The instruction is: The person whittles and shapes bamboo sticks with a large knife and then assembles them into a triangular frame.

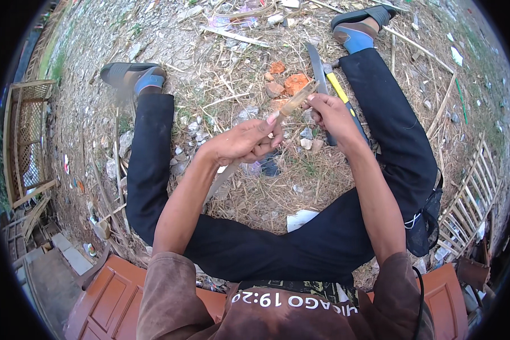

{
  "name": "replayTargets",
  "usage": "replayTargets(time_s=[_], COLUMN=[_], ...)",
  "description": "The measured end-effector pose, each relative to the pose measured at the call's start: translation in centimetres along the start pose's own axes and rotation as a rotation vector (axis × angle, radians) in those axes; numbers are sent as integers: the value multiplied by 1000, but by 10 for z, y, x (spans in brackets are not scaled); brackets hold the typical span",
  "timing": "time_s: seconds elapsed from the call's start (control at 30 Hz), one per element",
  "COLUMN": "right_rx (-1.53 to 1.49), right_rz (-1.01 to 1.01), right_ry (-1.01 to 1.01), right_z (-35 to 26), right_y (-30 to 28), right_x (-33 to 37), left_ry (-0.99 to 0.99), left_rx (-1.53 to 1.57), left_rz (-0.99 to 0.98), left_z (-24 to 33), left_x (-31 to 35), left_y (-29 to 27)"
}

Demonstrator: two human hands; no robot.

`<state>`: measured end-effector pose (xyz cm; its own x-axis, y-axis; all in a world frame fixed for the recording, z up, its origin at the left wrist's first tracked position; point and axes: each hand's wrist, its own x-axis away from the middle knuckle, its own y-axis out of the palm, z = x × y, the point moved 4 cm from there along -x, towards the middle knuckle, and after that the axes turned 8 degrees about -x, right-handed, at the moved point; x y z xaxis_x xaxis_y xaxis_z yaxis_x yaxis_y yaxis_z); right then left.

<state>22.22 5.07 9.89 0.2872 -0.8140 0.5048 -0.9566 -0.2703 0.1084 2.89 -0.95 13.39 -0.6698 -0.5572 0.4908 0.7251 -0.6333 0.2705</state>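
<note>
My left hand [245, 140] is closed around a pale strip of bamboo or wood [294, 104]. The strip slants up to the right, and a greyer length comes out below the hand toward my thigh. At the upper end my right hand [332, 117] has its fingers curled, with thumb and fingertip pinching the strip's edge. Beyond my hands lie orange brick pieces [296, 84]. A machete with a dark blade [315, 63] lies on the ground beside a hammer with a yellow and black handle [338, 89], both partly hidden behind my right hand.
My outstretched legs [150, 141] frame dry straw and stones. A white scrap [301, 220] lies near my thigh. A lattice frame [31, 141] stands at left, a slatted wooden rack [469, 198] at right. Reddish-brown panelled wood [110, 300] is behind me. A long stick [443, 105] lies beyond my right leg.
</note>
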Motion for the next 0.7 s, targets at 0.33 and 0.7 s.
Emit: replayTargets(time_s=[0.33, 0.7], right_rx=[-36, -33], right_rz=[5, 117], right_ry=[-137, -57], right_z=[-31, 36], right_y=[-21, -23], right_x=[-10, 1], left_ry=[38, -35], left_rx=[-313, -1095], left_rz=[256, 667], left_z=[5, -7], left_x=[4, -7], left_y=[-25, -28])
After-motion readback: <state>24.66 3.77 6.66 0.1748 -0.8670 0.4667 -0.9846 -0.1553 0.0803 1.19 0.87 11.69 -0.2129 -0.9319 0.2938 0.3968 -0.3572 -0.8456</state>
